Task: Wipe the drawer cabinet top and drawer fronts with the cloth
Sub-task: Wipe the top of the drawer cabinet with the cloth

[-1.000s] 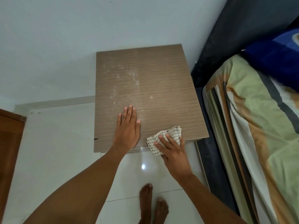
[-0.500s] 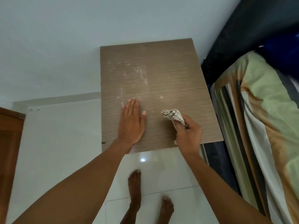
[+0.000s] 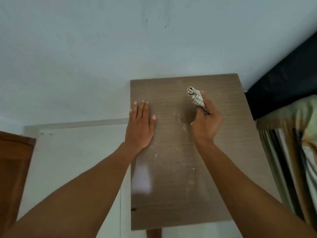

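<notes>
Cloth — checked, unlabelled — bunched in right hand over cabinet top.

Left hand flat on dusty cabinet top, right hand around bunched cloth.

No text, label, brand, number or sign to be read, none on the cabinet top, none on the checked cloth, none on the wall, none on the bedding.

Dim, soft light; blurred, edges visibly distorted.
</notes>
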